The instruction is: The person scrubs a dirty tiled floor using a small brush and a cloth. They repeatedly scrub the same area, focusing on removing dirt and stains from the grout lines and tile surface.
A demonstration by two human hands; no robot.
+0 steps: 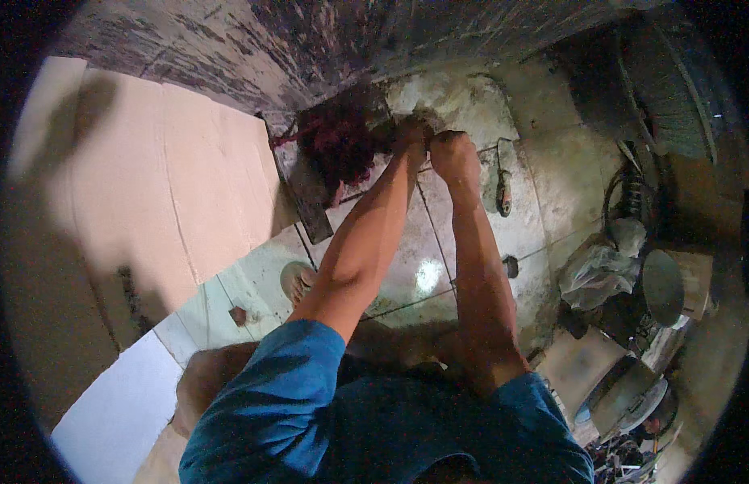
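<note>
Both my arms reach forward over dirty, stained floor tiles (pixel 410 266). My left hand (pixel 412 134) is low at the base of a dark streaked wall, by a small dark patch; shadow hides its fingers. Right beside it, my right hand (pixel 456 154) is curled like a fist, knuckles up. Whether either hand grips something is hidden. To the left of my hands lies a heap of dark red, cloth-like material (pixel 341 142). On the right, a scraper-like hand tool (pixel 503 187) with a worn handle rests on the tiles.
A dark flat strip (pixel 314 218) borders the red heap. My foot (pixel 300 283) is beside my left arm. A reddish-brown chunk (pixel 238 315) and a dark round piece (pixel 510 266) lie on the floor. Rightward are a clear plastic bag (pixel 601 275), a round pan-like object (pixel 663 287) and a bucket-like container (pixel 616 387).
</note>
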